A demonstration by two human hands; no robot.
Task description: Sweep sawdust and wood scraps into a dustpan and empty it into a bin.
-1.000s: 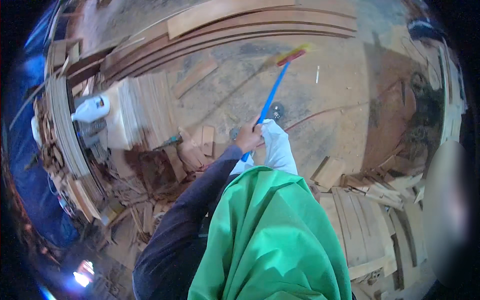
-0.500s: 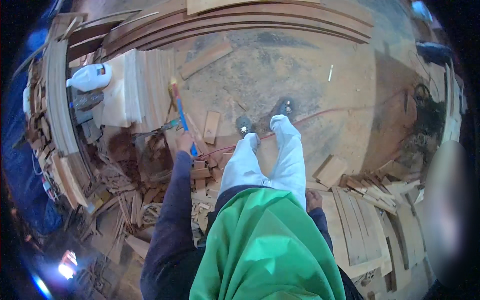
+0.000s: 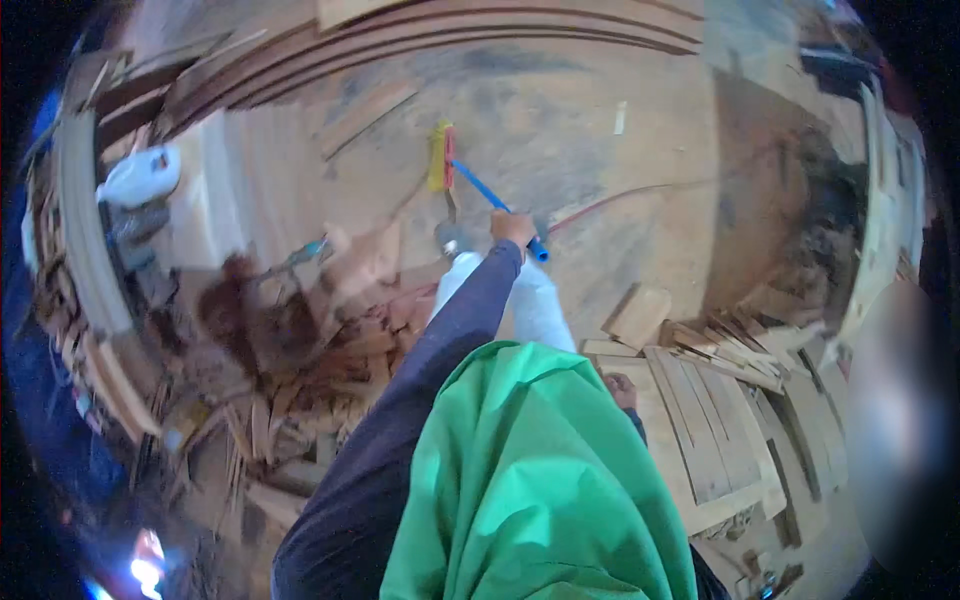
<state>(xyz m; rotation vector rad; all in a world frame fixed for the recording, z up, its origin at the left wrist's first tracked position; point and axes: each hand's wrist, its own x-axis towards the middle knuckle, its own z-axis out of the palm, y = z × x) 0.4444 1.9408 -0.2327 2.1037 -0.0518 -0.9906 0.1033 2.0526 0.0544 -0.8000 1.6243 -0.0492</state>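
My left hand (image 3: 513, 230) is closed around the blue handle of a brush (image 3: 440, 158) with a red head and yellow bristles. Its bristles face left, over the floor ahead of my feet, and the handle's end sticks out below my fist. That arm reaches across in front of my legs. My right hand (image 3: 620, 388) hangs low at my right side beside flat boards (image 3: 690, 425), partly hidden by the green cloth (image 3: 530, 470) over my front. Its fingers look curled, and nothing shows in them.
Long planks (image 3: 440, 35) lie stacked at the far side. A white jug (image 3: 142, 176) stands at the left by a pale board stack (image 3: 205, 190). Wood offcuts (image 3: 330, 375) are heaped at my left. A red cord (image 3: 620, 200) crosses the floor, and a loose block (image 3: 640, 315) lies right.
My left hand has swung the brush from the left side to the right, in front of my legs. The view has shifted slightly. My right hand stays at my side.
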